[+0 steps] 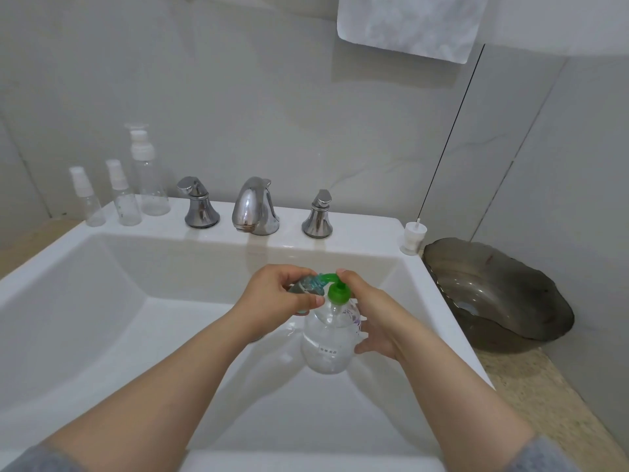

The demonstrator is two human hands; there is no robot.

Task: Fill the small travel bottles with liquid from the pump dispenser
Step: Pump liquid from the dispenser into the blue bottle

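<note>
The small travel bottle (304,288) is held tilted over the white sink (102,301), its mouth right at the green spout of the pump dispenser (328,338). The left hand (272,294) has it in a closed grip, thumb below and fingers over the top, so only a clear, bluish part of the bottle shows between them. The pump dispenser is a clear round bottle with a green pump top, held above the basin, in front of the faucet (254,207). The right hand (371,321) wraps around its right side, fingers curled under the body, while one digit rests on top of the green pump head; its grip is closed on the dispenser. The travel bottle sits just left of the pump head, touching or nearly touching the spout tip.

Behind the basin, two chrome handles flank the faucet. Left of the faucet, on the sink's back ledge, stand three empty clear bottles (124,195) with white tops. Right of the faucet, a small white cap (414,236) sits at the ledge corner, and beyond it a dark glass bowl (503,294) rests on the bench (531,396).
</note>
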